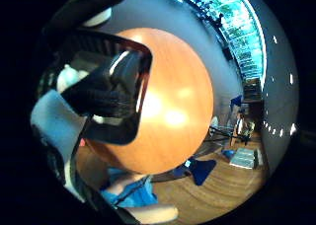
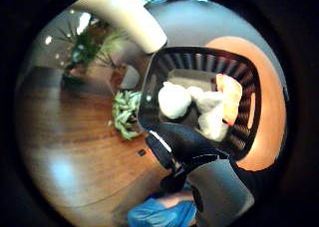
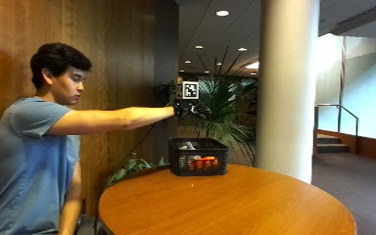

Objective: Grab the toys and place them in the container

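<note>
Now your gloved hand (image 3: pixel 187 108) hovers above the basket (image 3: pixel 198 156).
Below your fingers, toys (image 2: pixel 174 99) sit inside; grip state unclear, so anything held could miss the rim.

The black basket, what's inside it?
In the black basket lie white toys and an orange toy. Anything beneath them is covered. The gloved right hand is above it.

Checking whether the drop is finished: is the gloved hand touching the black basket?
Apart. The outside view shows the hand raised well above the black basket on the round table, with open air between them.
</note>
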